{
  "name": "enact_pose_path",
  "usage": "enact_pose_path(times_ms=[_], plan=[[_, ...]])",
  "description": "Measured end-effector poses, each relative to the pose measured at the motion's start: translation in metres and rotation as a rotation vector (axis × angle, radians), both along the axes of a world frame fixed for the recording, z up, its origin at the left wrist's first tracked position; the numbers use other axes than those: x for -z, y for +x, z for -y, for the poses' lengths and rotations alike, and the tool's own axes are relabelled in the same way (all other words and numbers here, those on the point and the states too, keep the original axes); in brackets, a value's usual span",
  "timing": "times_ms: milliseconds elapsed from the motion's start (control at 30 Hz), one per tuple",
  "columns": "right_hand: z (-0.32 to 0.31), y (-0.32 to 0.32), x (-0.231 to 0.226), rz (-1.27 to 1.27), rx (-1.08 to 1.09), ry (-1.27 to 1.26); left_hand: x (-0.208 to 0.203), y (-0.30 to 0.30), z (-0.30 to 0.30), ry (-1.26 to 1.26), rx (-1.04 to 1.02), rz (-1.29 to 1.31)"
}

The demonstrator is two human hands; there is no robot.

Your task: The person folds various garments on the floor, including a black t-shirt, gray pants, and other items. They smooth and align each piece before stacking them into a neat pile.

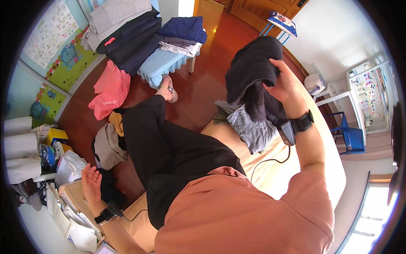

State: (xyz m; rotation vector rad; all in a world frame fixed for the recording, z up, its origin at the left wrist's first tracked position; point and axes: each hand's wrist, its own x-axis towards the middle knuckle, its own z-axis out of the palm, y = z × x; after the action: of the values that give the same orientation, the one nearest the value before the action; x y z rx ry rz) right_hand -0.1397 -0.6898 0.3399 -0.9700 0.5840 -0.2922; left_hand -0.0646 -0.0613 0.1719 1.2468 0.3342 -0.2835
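My right hand [288, 86] is raised over the bed and closed on a bunched black garment [251, 67], thumb on top, cloth hanging in folds below it. Under that garment, a crumpled grey garment [253, 129] lies on the bed's edge, partly covered. My left hand [91, 184] is low at the left, palm up with fingers stretched out, holding nothing. Beside it lies a dark cloth [111, 188], partly hidden by the hand and wrist. Each wrist wears a black strap with a small device and cable.
Folded clothes [131, 38] are stacked on a bench with a blue ruffled cover [158, 61]. A pink garment [111, 91] hangs beside it. A beige garment [109, 146] lies on the red floor [198, 91]. The peach bedsheet [224, 137] spreads rightward. A blue chair [352, 137] stands farther right.
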Motion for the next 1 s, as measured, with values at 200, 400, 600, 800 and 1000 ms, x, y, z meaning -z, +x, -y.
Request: enact_pose_path(times_ms=[200, 400, 600, 800, 1000], plan=[[0.032, -0.094, 0.077, -0.055, 0.231, 0.102, -0.001, 0.026, 0.018, -0.019, 0.049, 0.017], [0.016, -0.204, 0.243, -0.470, 0.294, 0.188, 0.034, 0.042, 0.007, -0.095, 0.085, -0.044], [0.062, -0.228, 0.265, -0.582, 0.027, -0.009, 0.047, 0.034, -0.003, -0.048, -0.052, -0.174], [0.105, -0.182, 0.264, -0.388, 0.220, -0.157, 0.057, 0.007, -0.006, 0.021, -0.117, -0.148], [0.145, -0.207, 0.261, -0.582, 0.311, -0.319, 0.084, 0.004, -0.020, 0.020, -0.240, -0.265]])
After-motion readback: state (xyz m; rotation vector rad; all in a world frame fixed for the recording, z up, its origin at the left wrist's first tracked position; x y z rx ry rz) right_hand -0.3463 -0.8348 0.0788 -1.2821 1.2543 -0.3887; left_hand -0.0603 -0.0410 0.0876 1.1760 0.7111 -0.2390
